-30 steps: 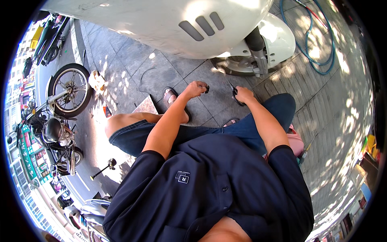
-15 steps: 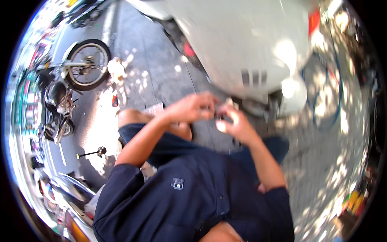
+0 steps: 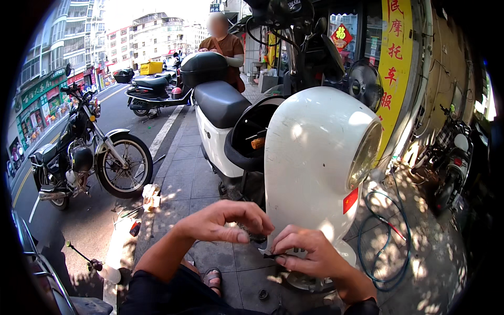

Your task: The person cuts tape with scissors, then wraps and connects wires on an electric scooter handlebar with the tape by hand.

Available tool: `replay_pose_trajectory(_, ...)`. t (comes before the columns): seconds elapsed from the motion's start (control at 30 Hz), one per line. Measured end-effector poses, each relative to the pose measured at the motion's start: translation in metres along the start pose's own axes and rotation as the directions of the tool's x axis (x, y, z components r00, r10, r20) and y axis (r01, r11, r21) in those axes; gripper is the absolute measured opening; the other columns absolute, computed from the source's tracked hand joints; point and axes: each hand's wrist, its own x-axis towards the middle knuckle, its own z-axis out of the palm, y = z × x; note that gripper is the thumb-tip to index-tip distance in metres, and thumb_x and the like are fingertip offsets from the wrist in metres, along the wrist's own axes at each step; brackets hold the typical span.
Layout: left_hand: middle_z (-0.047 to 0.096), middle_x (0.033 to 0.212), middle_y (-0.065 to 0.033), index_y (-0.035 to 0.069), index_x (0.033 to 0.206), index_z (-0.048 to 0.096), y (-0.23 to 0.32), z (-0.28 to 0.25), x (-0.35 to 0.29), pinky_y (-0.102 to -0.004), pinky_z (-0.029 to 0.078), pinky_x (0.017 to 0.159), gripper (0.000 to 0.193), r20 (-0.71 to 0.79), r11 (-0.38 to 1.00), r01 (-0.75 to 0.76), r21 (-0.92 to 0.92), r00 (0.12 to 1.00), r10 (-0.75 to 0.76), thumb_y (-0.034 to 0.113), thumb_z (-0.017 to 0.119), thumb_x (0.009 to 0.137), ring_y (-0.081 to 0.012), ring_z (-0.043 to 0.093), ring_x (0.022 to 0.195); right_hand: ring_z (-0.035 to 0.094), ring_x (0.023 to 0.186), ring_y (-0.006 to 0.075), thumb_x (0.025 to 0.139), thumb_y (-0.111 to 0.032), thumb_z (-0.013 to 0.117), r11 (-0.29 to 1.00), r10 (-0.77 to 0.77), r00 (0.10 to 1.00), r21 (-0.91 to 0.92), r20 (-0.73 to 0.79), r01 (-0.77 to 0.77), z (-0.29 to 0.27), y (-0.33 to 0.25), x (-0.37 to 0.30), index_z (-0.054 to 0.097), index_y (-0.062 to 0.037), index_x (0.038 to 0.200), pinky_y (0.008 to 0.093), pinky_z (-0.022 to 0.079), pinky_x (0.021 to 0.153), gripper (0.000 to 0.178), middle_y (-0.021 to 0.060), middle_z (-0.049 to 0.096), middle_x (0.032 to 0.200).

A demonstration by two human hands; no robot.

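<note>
1. The left hand (image 3: 226, 221) curved, its thumb spread apart.
2. The right hand (image 3: 314, 253) pinched one small dark piece (image 3: 270, 256) between thumb and fingers.
3. One white scooter (image 3: 315, 142) stood just beyond both hands.

My right hand (image 3: 311, 253) pinches a small black piece (image 3: 270, 256); my left hand (image 3: 223, 223) hovers just beside it, thumb and fingers parted, before the white scooter (image 3: 310, 142). An orange-handled tool (image 3: 258, 143) lies in the scooter's black compartment (image 3: 242, 160). A black motorcycle (image 3: 81, 157) stands to my left on the road (image 3: 140, 125).
</note>
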Motion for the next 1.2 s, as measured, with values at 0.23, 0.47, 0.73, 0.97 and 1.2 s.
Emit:
replay_pose_trajectory(0.23,0.061,0.103,-0.0108,0.001,0.109,0.056,0.065,-0.081,0.124,-0.0282,0.050,0.079,0.020,-0.584,0.841,-0.365,0.400,0.605,0.541,0.015,0.055,0.095,-0.0142,0.062,0.087,0.060,0.082,0.0120,0.089,-0.009,0.066,0.964,-0.236,0.862,0.001,-0.449,0.264,-0.087,-0.048,0.108,0.060,-0.0019,0.102,0.0259,0.048,0.072,0.016,0.0039,0.062,0.092)
replay_pose_trajectory(0.47,0.058,0.108,-0.0105,0.002,0.115,0.052,0.096,-0.110,0.160,-0.0291,0.049,0.079,0.034,-0.658,0.772,-0.445,0.454,0.417,0.627,0.023,0.064,0.090,-0.0158,0.058,0.092,0.063,0.082,0.0110,0.092,-0.014,0.062,0.916,-0.227,0.797,0.156,-0.559,0.371,-0.111,-0.057,0.193,0.060,-0.0014,0.104,0.0238,0.051,0.070,0.018,0.0054,0.065,0.091)
replay_pose_trajectory(0.73,0.064,0.101,-0.0081,0.005,0.110,0.056,0.099,-0.130,0.165,-0.0267,0.052,0.076,0.029,-0.578,0.844,-0.440,0.306,0.619,0.532,0.023,0.065,0.090,-0.0134,0.062,0.089,0.065,0.084,0.0116,0.092,-0.011,0.061,0.887,-0.221,0.769,0.203,-0.600,0.414,-0.111,-0.043,0.225,0.059,-0.0010,0.104,0.0257,0.053,0.071,0.016,0.0075,0.067,0.096)
replay_pose_trajectory(0.97,0.066,0.088,-0.0059,0.007,0.096,0.059,0.104,-0.128,0.163,-0.0232,0.052,0.065,0.014,-0.571,0.880,-0.399,0.257,0.672,0.471,0.018,0.065,0.089,-0.0128,0.065,0.076,0.066,0.086,0.0150,0.091,-0.009,0.060,0.913,-0.195,0.775,0.179,-0.602,0.368,-0.110,-0.042,0.229,0.059,0.0007,0.103,0.0270,0.054,0.073,0.016,0.0088,0.067,0.097)
replay_pose_trajectory(1.2,0.064,0.081,-0.0045,0.008,0.093,0.059,0.113,-0.130,0.161,-0.0261,0.050,0.050,0.022,-0.533,0.881,-0.253,0.399,0.718,0.448,0.024,0.070,0.083,-0.0121,0.064,0.069,0.066,0.086,0.0158,0.093,-0.008,0.057,0.919,-0.161,0.776,0.194,-0.610,0.343,-0.111,-0.033,0.235,0.058,-0.0008,0.103,0.0284,0.056,0.076,0.012,0.0078,0.065,0.093)
